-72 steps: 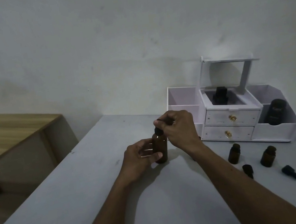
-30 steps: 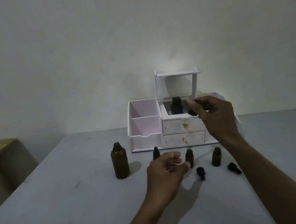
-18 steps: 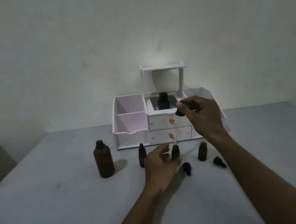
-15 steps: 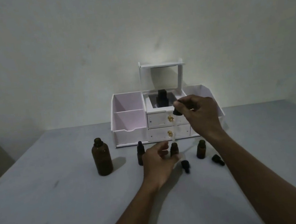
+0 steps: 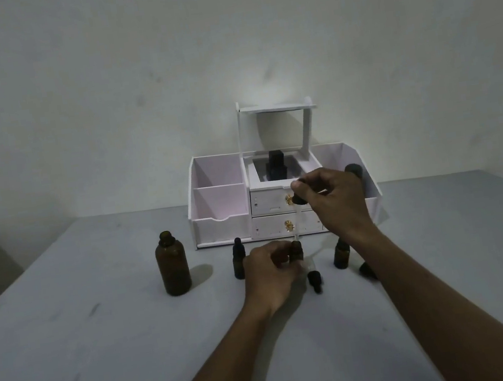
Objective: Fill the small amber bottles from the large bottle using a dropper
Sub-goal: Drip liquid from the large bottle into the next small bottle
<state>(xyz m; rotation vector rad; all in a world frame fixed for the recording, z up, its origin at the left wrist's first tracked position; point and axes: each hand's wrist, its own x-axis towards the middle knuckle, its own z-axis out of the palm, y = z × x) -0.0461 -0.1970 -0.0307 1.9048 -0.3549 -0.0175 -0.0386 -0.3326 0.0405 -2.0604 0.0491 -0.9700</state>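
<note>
Grey table (image 5: pixel 89 355): left hand (image 5: pixel 270 272) fingers grasping small amber bottle (image 5: pixel 295 250); right hand (image 5: pixel 334 200) fingers pinching dropper (image 5: pixel 297 213) above it.

Looks like a dim room in a home: plain white wall (image 5: pixel 131 62) right behind a white desktop organizer (image 5: pixel 223 226) with small drawers, set on a bare grey table (image 5: pixel 89 355).
</note>
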